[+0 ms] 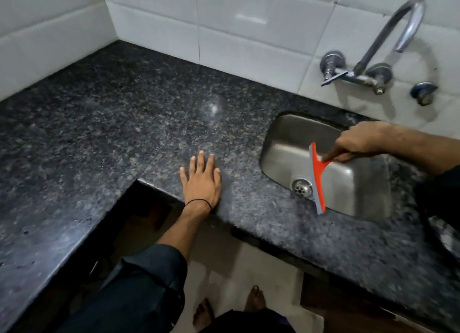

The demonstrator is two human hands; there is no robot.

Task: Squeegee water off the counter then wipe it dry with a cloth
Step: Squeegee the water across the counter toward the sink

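Seen from above: left hand pressed flat, fingers spread wide, on the speckled dark granite desk near its front edge, a thin black band at the wrist. At three o'clock from it, right hand wrapped around the handle of a red-and-grey plastic squeegee, blade tilted and held over the rectangular stainless steel sink, just above the round metal drain. At one o'clock, a curved chrome wall tap fixed to glossy white wall tiles. Faint pale sheen on the desk at twelve o'clock from the left hand. No drying cloth identifiable in view. Bare feet on the floor at six o'clock.
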